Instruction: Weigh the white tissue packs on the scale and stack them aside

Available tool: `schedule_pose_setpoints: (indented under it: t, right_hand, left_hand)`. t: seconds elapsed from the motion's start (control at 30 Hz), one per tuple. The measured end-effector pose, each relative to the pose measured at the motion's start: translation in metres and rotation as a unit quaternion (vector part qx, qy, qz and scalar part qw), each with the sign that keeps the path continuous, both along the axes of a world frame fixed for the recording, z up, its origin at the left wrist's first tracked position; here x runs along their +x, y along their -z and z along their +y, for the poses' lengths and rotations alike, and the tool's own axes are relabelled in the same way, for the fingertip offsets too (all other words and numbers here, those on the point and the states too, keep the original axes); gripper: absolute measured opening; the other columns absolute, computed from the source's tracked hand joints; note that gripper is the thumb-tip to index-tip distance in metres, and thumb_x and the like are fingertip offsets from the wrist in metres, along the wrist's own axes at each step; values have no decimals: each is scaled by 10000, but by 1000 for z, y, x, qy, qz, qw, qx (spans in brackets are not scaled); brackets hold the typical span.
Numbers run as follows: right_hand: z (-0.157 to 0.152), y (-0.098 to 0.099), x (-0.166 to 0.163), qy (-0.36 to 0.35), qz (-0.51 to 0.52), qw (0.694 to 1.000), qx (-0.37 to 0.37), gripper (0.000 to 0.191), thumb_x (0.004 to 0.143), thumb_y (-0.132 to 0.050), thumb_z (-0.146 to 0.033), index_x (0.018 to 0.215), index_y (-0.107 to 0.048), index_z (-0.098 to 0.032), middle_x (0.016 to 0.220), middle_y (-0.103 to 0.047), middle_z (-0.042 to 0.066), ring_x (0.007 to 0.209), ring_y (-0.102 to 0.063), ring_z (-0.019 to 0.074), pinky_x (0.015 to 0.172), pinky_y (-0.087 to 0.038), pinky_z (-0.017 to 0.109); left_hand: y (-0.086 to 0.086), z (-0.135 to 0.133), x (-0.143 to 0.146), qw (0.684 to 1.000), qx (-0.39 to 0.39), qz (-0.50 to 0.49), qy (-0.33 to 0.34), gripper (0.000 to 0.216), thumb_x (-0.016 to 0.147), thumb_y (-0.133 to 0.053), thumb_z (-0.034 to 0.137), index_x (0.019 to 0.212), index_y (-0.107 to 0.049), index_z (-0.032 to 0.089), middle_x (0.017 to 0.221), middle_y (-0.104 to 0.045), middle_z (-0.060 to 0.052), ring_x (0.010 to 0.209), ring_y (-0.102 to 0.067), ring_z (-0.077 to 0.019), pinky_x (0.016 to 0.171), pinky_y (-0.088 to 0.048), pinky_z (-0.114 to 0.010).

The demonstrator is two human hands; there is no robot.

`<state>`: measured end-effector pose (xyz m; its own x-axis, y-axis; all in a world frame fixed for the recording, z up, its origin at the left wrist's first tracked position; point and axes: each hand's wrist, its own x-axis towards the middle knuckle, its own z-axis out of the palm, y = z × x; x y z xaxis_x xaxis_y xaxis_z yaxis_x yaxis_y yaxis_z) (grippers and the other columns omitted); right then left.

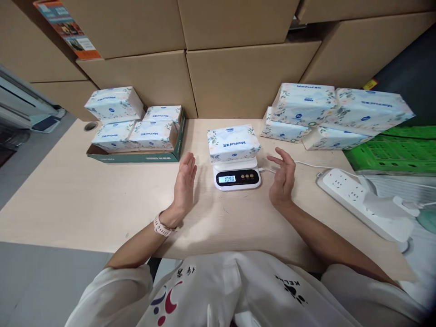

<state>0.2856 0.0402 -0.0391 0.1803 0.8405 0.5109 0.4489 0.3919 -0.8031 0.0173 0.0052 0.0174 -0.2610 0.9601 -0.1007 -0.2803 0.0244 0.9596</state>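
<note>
A white tissue pack (233,142) with blue print lies on a small white digital scale (237,177) whose lit display shows digits. My left hand (184,181) hovers open just left of the scale, palm facing it, fingers straight. My right hand (282,176) is open to the scale's right, fingers loosely spread, touching nothing. A pale watch sits on my left wrist.
A shallow green cardboard tray (136,156) at the back left holds several tissue packs. More packs (335,113) are piled at the back right. A white power strip (361,200) and cable lie right, beside a green crate (395,152). Cardboard boxes (245,77) line the back.
</note>
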Motion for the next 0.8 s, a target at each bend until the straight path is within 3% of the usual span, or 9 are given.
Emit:
schedule_pose_setpoints:
  t: [0.37,0.8]
  right_hand:
    - [11,18,5,-27,24,997,62,489,1079,-349,-561,1486,-516,-347,1554,-585,88,1169,-746,273,1091,-535,596]
    - [10,16,5,-36,3,998,48,525,1082,-340,-574,1558,-456,-385,1603,-555,87,1196,-744,286,1136,-511,640]
  left_hand:
    - [8,1,-5,1000,24,-7,17,701,919,-625,682,1477,-567,260,1748,-394,-101,1660,-333,-263,1392,-262,-446]
    - [6,3,-8,999,38,-13,2,643,938,-611,676,1436,-620,269,1698,-479,-96,1635,-385,-270,1388,-276,-450]
